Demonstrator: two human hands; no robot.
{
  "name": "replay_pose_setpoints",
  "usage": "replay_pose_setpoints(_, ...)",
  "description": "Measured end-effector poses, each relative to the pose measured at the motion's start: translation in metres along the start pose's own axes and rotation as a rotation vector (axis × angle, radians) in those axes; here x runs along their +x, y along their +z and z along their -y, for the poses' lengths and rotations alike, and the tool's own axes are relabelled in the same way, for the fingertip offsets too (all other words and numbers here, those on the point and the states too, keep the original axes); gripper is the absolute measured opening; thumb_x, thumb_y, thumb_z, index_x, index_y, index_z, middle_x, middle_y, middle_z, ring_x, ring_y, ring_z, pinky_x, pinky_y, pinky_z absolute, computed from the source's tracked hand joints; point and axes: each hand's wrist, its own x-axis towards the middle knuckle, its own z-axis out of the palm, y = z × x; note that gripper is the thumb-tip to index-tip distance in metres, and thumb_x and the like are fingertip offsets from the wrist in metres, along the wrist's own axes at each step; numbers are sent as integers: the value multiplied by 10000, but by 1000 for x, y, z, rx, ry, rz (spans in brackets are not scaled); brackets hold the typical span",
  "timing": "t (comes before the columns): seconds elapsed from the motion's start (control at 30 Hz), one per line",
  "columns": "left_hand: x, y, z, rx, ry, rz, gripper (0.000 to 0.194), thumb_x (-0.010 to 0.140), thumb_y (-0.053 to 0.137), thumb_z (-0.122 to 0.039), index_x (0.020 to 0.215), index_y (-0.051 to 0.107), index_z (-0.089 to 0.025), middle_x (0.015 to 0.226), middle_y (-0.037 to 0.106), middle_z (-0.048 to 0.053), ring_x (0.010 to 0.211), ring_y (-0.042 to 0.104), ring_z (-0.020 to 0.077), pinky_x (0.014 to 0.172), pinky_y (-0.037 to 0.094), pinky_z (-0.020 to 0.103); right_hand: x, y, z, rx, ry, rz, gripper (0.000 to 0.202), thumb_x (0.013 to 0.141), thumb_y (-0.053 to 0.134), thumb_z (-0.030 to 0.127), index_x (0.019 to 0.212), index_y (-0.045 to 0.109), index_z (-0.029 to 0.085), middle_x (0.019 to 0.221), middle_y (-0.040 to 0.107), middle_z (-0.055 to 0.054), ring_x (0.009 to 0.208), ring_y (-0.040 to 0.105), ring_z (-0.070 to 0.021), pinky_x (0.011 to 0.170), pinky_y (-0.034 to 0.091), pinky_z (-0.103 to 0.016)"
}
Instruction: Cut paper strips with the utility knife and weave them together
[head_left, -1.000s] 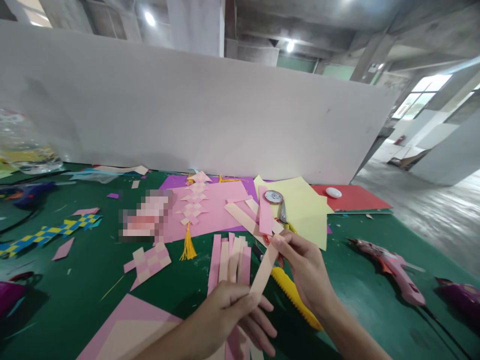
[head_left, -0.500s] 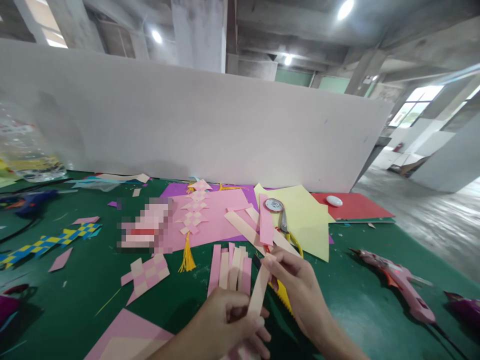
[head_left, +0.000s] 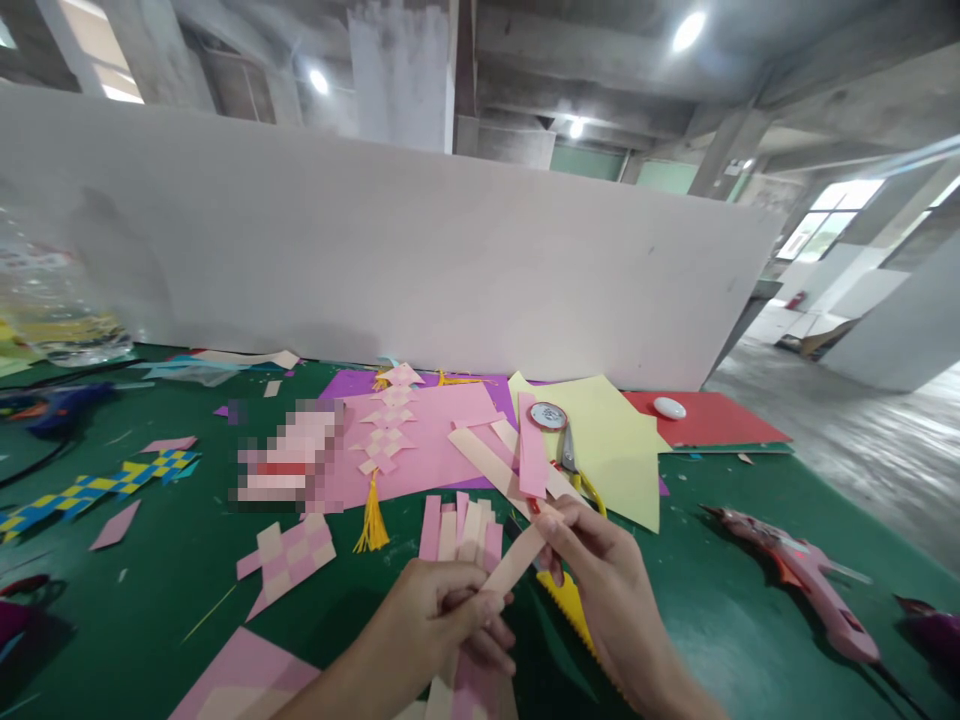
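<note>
A cream paper strip (head_left: pixel 516 560) is stretched on a slant between my two hands. My left hand (head_left: pixel 450 610) pinches its lower end between thumb and fingers. At its upper end, the thumb and fingertips of my right hand (head_left: pixel 592 560) are closed on it. Beneath my left hand lies a row of pink and cream paper strips (head_left: pixel 461 530). Under my right hand is a yellow toothed tool (head_left: pixel 566 600), partly hidden. Just beyond are scissors with yellow handles (head_left: pixel 589 490), a round tape measure (head_left: pixel 547 416) and more loose strips (head_left: pixel 484 460).
A woven pink and cream chain with a yellow tassel (head_left: pixel 371 515) lies on pink paper. At left are a woven piece (head_left: pixel 289 555) and a blue-yellow woven band (head_left: pixel 97 490). A pink glue gun (head_left: pixel 810 590) rests at right. A white panel (head_left: pixel 420 260) borders the table's back.
The cream strip has turned from nearly upright to a flatter slant. My left hand has moved slightly up and left, and my right hand slightly right.
</note>
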Motion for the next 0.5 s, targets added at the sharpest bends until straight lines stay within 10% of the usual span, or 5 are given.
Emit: replay_pose_setpoints(0.5, -5, -1, 2, 65, 52, 111, 387, 797, 547, -498, 787, 584, -113, 790, 710, 125, 704, 711, 238, 493, 502, 213, 0, 2, -5, 41, -19, -41, 304, 842, 589, 364, 606, 539, 177, 577, 465, 24, 538, 402, -95, 501, 317, -228)
